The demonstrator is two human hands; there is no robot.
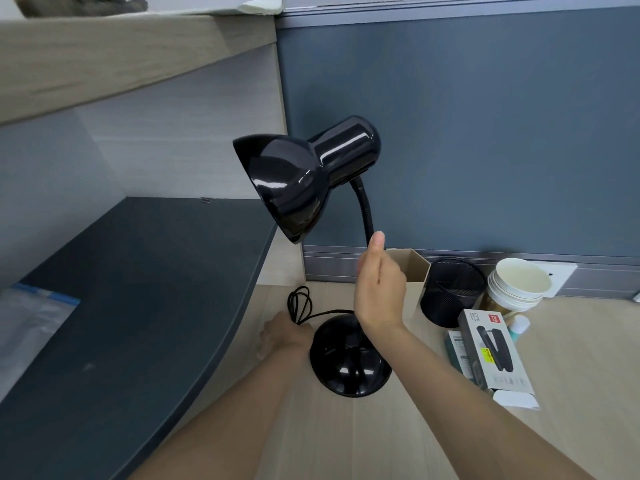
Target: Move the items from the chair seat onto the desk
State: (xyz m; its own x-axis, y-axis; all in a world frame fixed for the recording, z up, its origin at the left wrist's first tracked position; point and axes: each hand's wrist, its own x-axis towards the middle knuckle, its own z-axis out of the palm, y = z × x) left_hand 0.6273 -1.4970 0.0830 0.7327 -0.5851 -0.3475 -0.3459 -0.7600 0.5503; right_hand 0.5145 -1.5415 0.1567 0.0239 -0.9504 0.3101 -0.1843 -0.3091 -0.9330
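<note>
A pale wood-grain bench [381,438] meets a blue-grey partition wall [467,133] in an office cubicle. The right hand [379,289] is wrapped around the flexible neck of a glossy black desk lamp [304,178], thumb raised along the stem. The left hand [282,336] rests on the bench beside the lamp's round base, its fingers at the coiled black power cord [300,306]; whether they grip it cannot be told. The lamp stands upright on the bench, shade tilted left. To the right sit a beige open box [414,268], a black mesh pen cup [450,292], stacked paper cups [517,285] and a grey boxed stapler [495,351]. A dark curved counter [138,289] lies left.
</note>
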